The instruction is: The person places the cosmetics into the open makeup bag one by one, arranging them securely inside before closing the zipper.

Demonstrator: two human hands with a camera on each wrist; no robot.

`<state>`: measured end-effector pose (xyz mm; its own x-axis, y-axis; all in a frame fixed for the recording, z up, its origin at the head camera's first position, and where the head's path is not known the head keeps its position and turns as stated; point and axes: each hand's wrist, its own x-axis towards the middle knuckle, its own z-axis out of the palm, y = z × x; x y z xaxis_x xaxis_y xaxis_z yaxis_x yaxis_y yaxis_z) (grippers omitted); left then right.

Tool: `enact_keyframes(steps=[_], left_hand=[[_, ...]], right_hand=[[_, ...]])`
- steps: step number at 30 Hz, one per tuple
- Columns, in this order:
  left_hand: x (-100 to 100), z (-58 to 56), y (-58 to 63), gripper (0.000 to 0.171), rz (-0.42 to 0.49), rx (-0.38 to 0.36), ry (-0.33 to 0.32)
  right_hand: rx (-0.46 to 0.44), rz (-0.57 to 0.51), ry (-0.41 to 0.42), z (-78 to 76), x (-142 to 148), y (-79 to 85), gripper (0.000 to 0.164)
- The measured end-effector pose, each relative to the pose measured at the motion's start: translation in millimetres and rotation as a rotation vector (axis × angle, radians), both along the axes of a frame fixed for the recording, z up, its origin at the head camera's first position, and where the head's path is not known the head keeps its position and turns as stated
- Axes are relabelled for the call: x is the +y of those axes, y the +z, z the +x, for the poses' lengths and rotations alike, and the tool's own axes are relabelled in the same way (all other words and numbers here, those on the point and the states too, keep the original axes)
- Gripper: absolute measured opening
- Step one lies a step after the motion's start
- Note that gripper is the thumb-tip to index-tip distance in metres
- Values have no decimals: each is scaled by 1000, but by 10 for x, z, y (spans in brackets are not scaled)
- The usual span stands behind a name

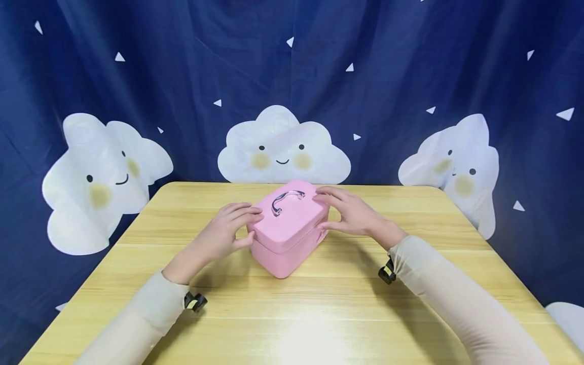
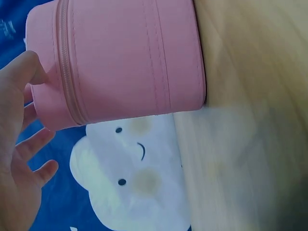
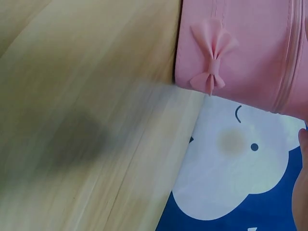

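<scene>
A pink cosmetic case with a silver handle on its lid stands upright on the table, one corner toward me. My left hand holds its left edge, fingertips over the lid and thumb against the side. In the left wrist view the thumb bends onto the lid above the zipper, while some fingers spread free. At the opposite edge my right hand holds the lid with fingers on top and thumb lower on the side. A pink bow shows there in the right wrist view; most of that hand is out of frame.
The light wooden table bears the case. Behind it hangs a dark blue curtain with smiling white clouds. Small black wrist cameras hang under both sleeves.
</scene>
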<state>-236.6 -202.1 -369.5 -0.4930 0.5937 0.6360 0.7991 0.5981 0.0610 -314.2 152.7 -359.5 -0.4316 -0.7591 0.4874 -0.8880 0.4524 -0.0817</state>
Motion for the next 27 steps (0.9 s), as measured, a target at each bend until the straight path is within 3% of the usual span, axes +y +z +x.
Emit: enact_keyframes(steps=[5,9,14,19,27], left_hand=[[-52,-34,26,38,-23,-37,65],[-29,9,47,38,-26,-24,99],[64,111,64,33,30,-15,93],[175,189,78,46,27,-10,66],[224,139,69,38,-14,-73,97]], right_hand=[[27,-8,-9,20,-6,-43,66],[54,-36,-27,84,-4,-85,62],[93,-75,-53,194,-3,-122,59],[151,-128,-74,322,4,-152,53],[201,-162,-97,508,49,-209,46]])
